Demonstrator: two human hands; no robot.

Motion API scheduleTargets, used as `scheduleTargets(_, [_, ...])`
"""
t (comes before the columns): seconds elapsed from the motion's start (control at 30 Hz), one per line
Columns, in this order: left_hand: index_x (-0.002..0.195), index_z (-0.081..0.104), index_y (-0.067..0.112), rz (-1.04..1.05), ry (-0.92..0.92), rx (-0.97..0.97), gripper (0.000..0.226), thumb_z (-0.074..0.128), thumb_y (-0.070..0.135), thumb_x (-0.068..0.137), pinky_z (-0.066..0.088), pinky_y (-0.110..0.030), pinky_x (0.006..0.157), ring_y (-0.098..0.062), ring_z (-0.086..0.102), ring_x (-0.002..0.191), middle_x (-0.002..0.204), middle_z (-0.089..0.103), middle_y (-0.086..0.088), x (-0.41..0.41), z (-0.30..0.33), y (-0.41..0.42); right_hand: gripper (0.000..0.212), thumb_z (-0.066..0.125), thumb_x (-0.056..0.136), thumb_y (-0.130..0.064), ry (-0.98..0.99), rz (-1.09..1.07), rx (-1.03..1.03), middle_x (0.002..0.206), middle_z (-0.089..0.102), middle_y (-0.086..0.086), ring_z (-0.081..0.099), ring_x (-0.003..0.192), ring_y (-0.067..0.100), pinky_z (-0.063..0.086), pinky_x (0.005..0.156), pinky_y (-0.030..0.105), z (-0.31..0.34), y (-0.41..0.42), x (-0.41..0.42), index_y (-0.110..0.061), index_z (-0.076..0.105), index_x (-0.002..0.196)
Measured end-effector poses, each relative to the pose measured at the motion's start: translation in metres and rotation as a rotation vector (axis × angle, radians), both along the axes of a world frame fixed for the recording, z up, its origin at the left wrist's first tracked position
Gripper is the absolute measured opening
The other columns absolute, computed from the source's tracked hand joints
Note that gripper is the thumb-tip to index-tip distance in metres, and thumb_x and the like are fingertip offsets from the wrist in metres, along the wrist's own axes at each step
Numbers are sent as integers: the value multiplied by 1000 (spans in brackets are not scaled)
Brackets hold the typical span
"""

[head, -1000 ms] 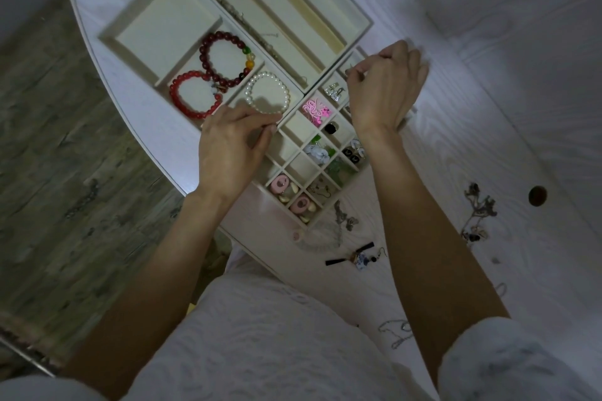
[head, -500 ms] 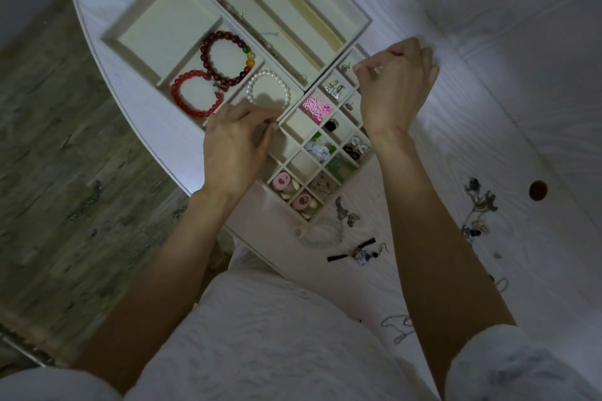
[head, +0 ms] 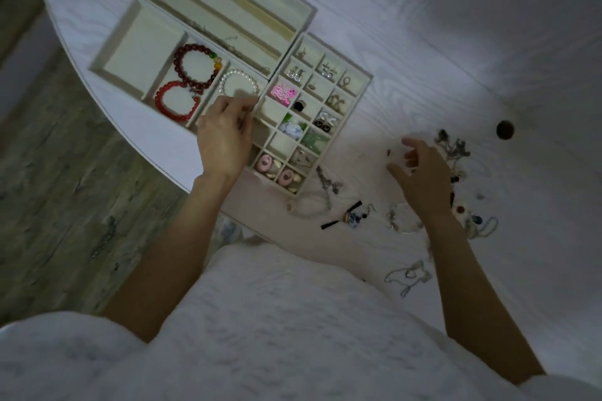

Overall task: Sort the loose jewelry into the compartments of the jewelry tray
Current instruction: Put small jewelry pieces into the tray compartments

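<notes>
The cream, fabric-lined jewelry tray (head: pixel 294 39) sits in the upper left of the frame on the white wood-grain table (head: pixel 456 26), close to the table's rounded edge. Its wide compartments hold the bulky pieces: a dark red beaded bracelet (head: pixel 195 67), a bright red beaded bracelet (head: pixel 177 102) overlapping it below, and a white pearl bracelet (head: pixel 239 83) in the next cell. The grid of small cells to the right takes small items such as the pink ornament (head: pixel 282 94), probably so that pairs stay together.

The left hand (head: pixel 224 137) rests on the tray's lower edge just below the pearl bracelet, fingers curled against the divider; it seems to steady the tray, though whether it pinches anything I cannot tell.

The right hand (head: pixel 423 172) hovers at centre right with fingers spread and relaxed, carrying nothing, over the loose jewelry pile (head: pixel 456 153) of dark tangled pieces. More unsorted items lie below: a blue-and-white earring with a black ribbon (head: pixel 350 217) and a thin silver chain (head: pixel 408 273). The spread fingers suggest it is picking out the next piece, so sorting looks roughly half done
</notes>
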State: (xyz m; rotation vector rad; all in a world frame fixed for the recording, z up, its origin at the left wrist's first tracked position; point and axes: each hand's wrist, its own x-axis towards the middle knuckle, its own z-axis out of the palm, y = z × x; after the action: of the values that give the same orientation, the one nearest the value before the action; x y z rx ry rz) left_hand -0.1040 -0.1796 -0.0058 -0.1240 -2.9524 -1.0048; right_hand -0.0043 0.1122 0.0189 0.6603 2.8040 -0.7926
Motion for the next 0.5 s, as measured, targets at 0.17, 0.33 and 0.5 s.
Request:
scheduleTargets(0.17, [111, 68, 17, 1, -10, 29, 24, 57, 15, 91, 49, -35, 71, -24, 61, 81, 100, 64, -8, 2, 5, 1, 23, 68, 83, -16, 57, -89, -17, 90, 63, 8, 58, 82, 22, 46, 74, 32, -17, -12, -9, -8, 62, 103])
scheduleTargets(0.33, [112, 68, 20, 19, -30, 35, 26, 57, 12, 90, 49, -33, 72, -24, 62, 83, 102, 64, -6, 1, 4, 1, 5, 61, 84, -7, 106, -17, 23, 78, 64, 9, 57, 71, 22, 39, 63, 26, -18, -17, -16, -6, 64, 81])
scheduleTargets(0.5, [113, 69, 20, 36, -25, 48, 24, 58, 16, 92, 51, -35, 71, -25, 62, 83, 102, 64, -6, 4, 1, 1, 7, 55, 88, -6, 142, 9, -45, 74, 61, 5, 54, 66, 18, 40, 59, 26, -8, -25, -22, -6, 60, 83])
